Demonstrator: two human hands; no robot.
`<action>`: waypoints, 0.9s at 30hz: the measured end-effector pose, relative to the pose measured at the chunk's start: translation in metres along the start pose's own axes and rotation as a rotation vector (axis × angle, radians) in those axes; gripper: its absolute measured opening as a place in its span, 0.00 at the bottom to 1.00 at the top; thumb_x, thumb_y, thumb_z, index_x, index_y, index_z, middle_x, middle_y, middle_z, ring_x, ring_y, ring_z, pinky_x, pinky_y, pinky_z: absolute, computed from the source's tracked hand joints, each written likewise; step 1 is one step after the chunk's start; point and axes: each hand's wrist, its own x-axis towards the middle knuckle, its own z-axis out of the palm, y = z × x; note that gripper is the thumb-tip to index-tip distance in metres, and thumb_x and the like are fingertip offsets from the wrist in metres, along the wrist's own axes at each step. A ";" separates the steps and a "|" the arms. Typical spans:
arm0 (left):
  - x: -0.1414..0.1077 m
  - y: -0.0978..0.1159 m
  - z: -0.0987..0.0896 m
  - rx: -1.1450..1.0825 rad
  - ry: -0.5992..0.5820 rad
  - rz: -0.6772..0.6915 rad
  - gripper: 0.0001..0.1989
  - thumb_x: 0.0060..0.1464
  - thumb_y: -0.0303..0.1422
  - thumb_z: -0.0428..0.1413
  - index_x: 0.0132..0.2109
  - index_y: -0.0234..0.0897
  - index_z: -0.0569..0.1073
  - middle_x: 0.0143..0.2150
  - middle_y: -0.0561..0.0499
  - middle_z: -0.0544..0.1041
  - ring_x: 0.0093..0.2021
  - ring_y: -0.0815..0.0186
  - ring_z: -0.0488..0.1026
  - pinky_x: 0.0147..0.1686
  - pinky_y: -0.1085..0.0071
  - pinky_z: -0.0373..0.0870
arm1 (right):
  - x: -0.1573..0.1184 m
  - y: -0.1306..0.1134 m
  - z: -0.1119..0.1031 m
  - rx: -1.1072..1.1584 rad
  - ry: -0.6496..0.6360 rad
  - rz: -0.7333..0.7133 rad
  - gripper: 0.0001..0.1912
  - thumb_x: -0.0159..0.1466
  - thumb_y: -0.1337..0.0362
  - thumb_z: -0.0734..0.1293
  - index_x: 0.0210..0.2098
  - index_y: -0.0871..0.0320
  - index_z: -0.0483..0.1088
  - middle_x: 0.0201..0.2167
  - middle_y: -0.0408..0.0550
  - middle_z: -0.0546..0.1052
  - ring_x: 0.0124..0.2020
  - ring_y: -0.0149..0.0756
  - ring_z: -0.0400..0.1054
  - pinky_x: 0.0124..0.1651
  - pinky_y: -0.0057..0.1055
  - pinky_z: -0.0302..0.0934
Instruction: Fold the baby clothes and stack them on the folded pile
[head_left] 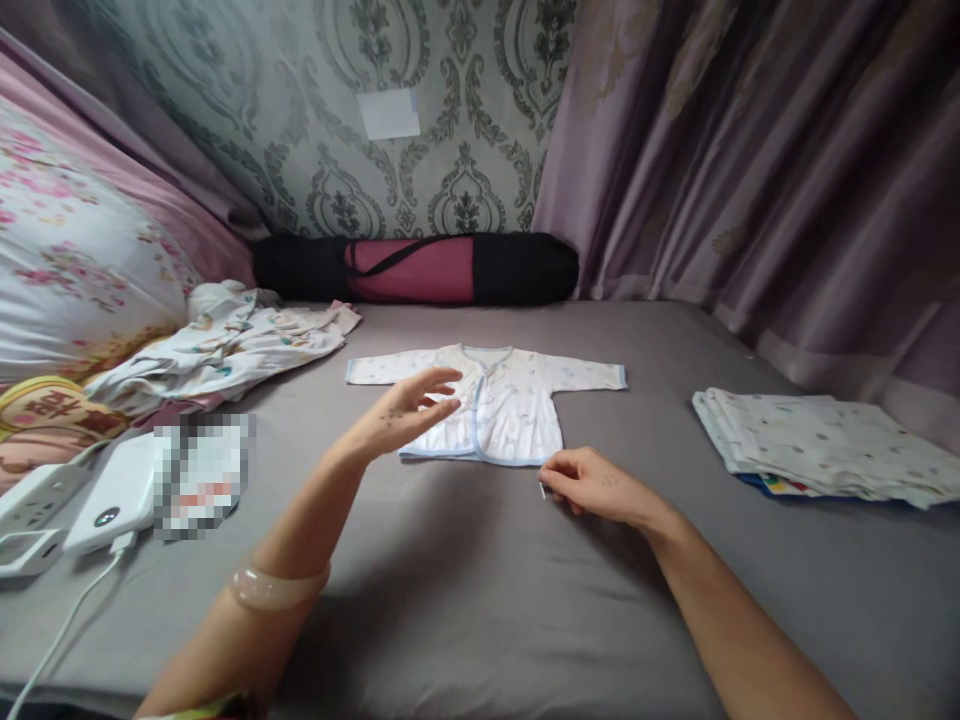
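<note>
A white baby shirt (514, 415) with light blue trim and small prints lies spread out on the grey bed sheet (480, 610). Its sleeves stretch to both sides and its neckline faces away from me. Over the shirt's left half hovers my left hand (409, 410), open, fingers apart and holding nothing. My right hand (589, 483) is closed in a pinch by the lower right corner of the hem. A small white strip (543, 491) pokes out below its fingertips; whether it belongs to the shirt I cannot tell.
At right lies a folded printed cloth (817, 440). On the left are crumpled clothes (247, 340), a floral pillow (75, 250), a white power bank (120, 490) with a cable, and a power strip (34, 505). A black and pink long bag (416, 268) rests against the wall.
</note>
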 end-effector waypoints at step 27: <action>-0.028 -0.082 0.024 0.426 0.088 -0.322 0.22 0.60 0.38 0.49 0.60 0.41 0.64 0.32 0.51 0.75 0.33 0.62 0.72 0.34 0.71 0.62 | 0.080 -0.008 0.044 -0.809 0.171 -0.397 0.30 0.72 0.54 0.46 0.70 0.57 0.48 0.72 0.49 0.44 0.72 0.44 0.34 0.70 0.50 0.32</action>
